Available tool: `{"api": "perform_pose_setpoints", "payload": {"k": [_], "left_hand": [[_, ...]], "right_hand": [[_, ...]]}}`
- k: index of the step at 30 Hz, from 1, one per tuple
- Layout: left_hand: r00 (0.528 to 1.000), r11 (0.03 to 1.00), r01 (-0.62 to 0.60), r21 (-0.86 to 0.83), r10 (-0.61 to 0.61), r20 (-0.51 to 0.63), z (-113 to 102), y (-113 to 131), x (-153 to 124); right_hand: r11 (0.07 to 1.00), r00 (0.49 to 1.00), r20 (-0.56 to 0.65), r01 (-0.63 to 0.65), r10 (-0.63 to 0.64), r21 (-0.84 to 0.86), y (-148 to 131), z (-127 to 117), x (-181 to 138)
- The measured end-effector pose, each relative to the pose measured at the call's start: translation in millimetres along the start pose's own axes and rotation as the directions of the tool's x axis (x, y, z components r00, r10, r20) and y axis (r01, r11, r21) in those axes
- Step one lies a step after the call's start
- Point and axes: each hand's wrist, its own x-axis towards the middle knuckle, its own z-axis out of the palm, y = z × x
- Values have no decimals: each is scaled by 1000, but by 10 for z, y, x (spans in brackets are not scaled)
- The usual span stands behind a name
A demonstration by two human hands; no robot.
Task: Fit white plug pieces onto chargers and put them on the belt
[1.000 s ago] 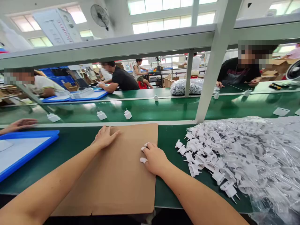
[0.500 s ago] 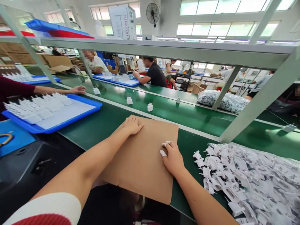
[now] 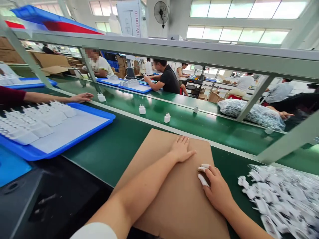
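green belt and pale shelf frame cross the room, with white plugs spaced along the belt. on this side, a brown cardboard sheet lies flat on the work surface, its far end by the surface's belt-side edge, its near end overhanging the near edge. blue tray to its left, heaped white parts to its right.

from where i stand, the left hand is spread palm-down on the sheet, grasping nothing. the right hand, fingertips capped in white, curls loosely at the sheet's right edge, thumb and fingers apart; i can't tell if it presses.

to steady the sheet well, i'd keep that left palm flat and even and mind the overhang. its long axis looks to run from the near edge toward the belt, far short edge facing the belt.
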Motion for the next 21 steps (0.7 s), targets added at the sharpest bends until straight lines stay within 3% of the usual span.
{"api": "perform_pose_setpoints", "payload": {"k": [5, 9, 16, 21], "left_hand": [[993, 993, 112, -32, -113, -21, -29, -2, 34], [992, 992, 123, -40, -124, -16, -26, 19, 40], [990, 990, 141, 27, -141, -6, 35, 56, 62], [988, 985, 152, 85, -152, -16, 77, 64, 86]], "right_hand": [[992, 998, -36, 38, -43, -121, 148, 82, -15], [986, 998, -56, 18, -27, -169, 135, 74, -35], [992, 998, -8, -66, 66, -105, -138, -38, -44], [997, 998, -50, -42, 39, -68, -141, -3, -63]]}}
